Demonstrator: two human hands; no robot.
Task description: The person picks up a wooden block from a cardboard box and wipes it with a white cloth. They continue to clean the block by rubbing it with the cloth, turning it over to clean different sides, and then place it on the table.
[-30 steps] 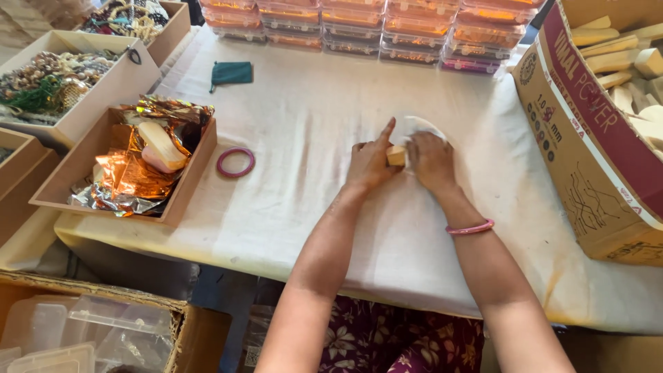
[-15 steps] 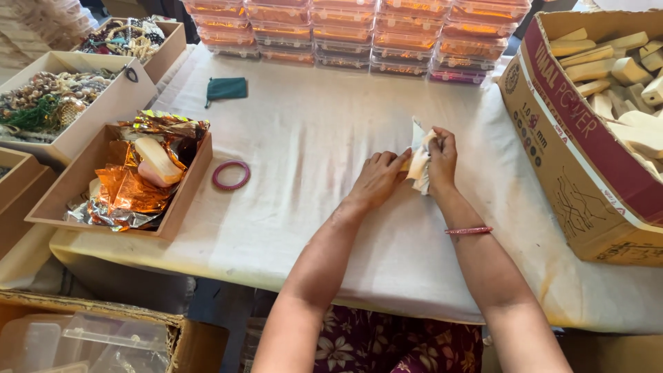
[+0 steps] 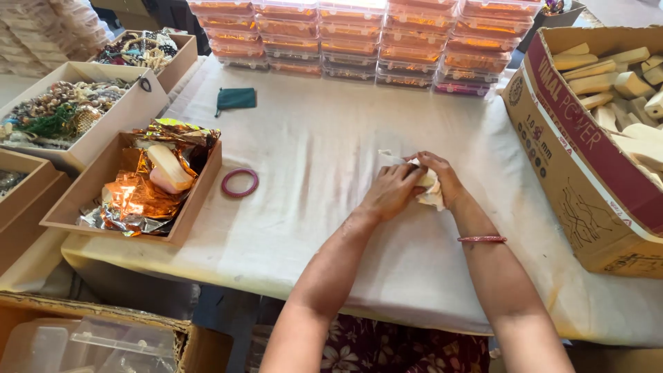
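Both my hands meet near the middle of the white-clothed table (image 3: 331, 152). My left hand (image 3: 390, 192) and my right hand (image 3: 442, 178) together grip a small wooden block wrapped in thin white paper (image 3: 429, 190); the fingers fold the paper around it. The block itself is mostly hidden by fingers and paper. A pink bangle sits on my right wrist (image 3: 482, 239).
A red ring (image 3: 239, 183) lies left of my hands. A shallow box with gold foil and a pale block (image 3: 138, 186) stands at left, bead boxes (image 3: 69, 110) behind it. A big carton of wooden blocks (image 3: 601, 131) stands at right. Stacked clear boxes (image 3: 359, 41) line the back; a green pouch (image 3: 235, 100).
The wrapped block went from flat on the table to lifted upright, then back down between both hands, with the paper folded tighter around it.
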